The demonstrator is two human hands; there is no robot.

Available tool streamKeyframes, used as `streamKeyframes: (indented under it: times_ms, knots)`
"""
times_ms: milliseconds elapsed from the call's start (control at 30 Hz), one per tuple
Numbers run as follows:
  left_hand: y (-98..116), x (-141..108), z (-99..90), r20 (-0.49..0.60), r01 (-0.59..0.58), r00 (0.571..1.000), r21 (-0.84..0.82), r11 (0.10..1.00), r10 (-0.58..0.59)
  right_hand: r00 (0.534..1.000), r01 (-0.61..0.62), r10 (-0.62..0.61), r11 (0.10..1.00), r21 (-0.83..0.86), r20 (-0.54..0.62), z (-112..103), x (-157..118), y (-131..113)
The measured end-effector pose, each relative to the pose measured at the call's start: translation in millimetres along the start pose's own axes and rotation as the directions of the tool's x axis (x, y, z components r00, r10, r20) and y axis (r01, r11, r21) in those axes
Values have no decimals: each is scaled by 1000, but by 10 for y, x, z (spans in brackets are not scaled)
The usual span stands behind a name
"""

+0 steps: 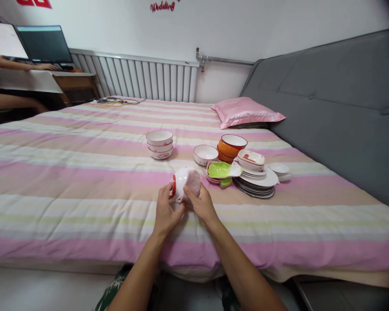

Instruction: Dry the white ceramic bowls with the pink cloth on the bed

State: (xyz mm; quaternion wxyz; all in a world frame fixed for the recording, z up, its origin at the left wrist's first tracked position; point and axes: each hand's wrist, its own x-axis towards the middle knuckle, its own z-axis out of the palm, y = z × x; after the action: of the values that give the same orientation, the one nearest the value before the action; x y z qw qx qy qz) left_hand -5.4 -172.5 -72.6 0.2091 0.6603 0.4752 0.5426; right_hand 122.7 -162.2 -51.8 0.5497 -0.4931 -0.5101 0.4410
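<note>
A small white bowl point(180, 178) with a red band at its left end is tipped on its side between my hands, just above the bed's near part. My left hand point(167, 209) is closed around its red end and lower side. On the other side, my right hand point(202, 205) pinches a pale pink piece, which looks like a cloth point(193, 181), against the bowl. Just beyond my hands stand a stack of white bowls point(160, 138) with red patterns and a single white bowl point(205, 154).
To the right are orange bowls point(228, 150), a green leaf-shaped dish point(220, 169), small rectangular dishes point(251, 158), stacked plates point(269, 179) and small white dishes point(279, 169). A pink pillow point(246, 110) lies by the grey headboard point(327, 99). Another person's hand point(45, 67) rests at a desk, far left.
</note>
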Motion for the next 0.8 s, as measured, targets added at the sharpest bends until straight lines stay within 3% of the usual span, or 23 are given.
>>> streamKeyframes:
  times_ms: [200, 400, 633, 800]
  knots:
    - [12, -3, -2, 17, -3, 1000, 2, 1000, 3, 988, -109, 76, 961, 252, 138, -29, 6, -46]
    - [38, -13, 9, 39, -16, 999, 29, 999, 15, 962, -203, 136, 937, 285, 238, -96, -6, -165]
    - [34, -11, 13, 38, -40, 999, 85, 996, 37, 942, -225, 138, 936, 271, 304, -106, -14, -157]
    - [33, -19, 32, 40, -24, 999, 45, 999, 22, 945, -242, 164, 933, 266, 283, -105, -13, -115]
